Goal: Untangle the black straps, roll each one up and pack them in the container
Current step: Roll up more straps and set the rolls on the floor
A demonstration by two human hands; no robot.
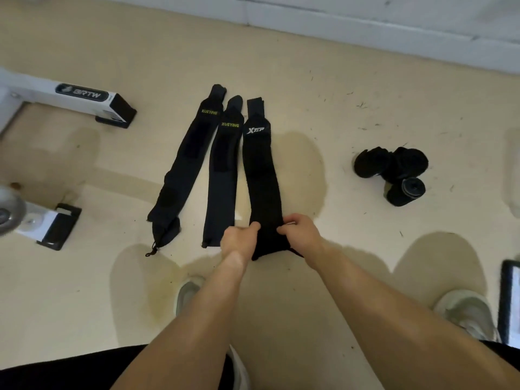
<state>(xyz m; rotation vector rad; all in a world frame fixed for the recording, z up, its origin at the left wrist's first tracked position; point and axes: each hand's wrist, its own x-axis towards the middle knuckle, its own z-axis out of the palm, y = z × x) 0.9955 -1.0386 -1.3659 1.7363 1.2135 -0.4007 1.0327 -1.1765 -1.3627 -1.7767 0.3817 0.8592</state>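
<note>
Beige floor: two flat straps at 11 o'clock, rolled straps at 2 o'clock. Left hand and right hand pinch the near end of the Xtep strap.

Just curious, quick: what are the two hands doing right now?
Left hand: grips the near end of the Xtep strap.
Right hand: grips the same strap.

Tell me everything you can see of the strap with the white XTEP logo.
The XTEP strap is a long black band of soft-looking fabric, laid flat and unrolled on the beige floor, rightmost of three. A white logo sits near its far end, where a narrower tab sticks out. Its near end is pinched at each edge by the left hand and the right hand. It lies close beside the middle strap.
</note>
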